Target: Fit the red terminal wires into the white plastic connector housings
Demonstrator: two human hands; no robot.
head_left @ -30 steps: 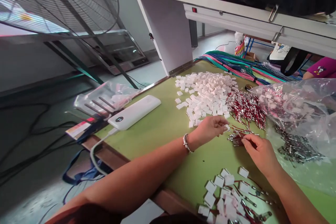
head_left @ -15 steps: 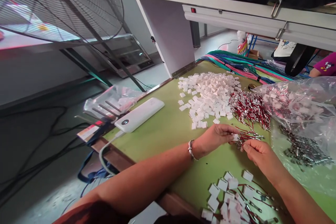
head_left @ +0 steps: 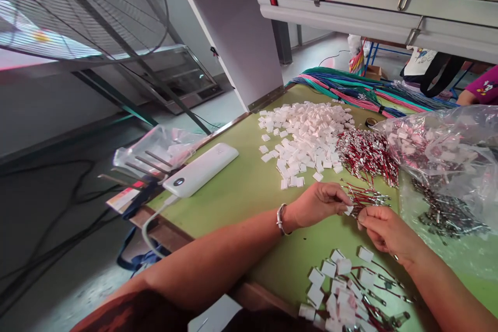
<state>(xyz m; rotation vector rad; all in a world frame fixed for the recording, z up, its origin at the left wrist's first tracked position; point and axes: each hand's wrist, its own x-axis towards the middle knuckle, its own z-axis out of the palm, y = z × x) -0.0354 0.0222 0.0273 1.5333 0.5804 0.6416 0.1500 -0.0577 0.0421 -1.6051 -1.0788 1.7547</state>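
Observation:
Between the thumb and fingers of my left hand is a small white plastic connector housing. Close beside it, my right hand pinches a short wire lead, mostly hidden by the fingers; a metal end shows under the palm. Just behind both hands lies a small bunch of red wire leads with metal terminals. Nearer me is a group of white housings with leads attached. A large heap of loose white housings sits farther back, with a pile of red leads to its right.
A white power bank with a cable lies at the table's left edge. Clear plastic bags of housings and dark leads cover the right side. Long coloured wire bundles run along the back. A large fan stands left; another person's sleeve shows far right.
My hands stay close together, and the white housing in my left fingers now sits slightly lower and tilted. The whole view has shifted a little.

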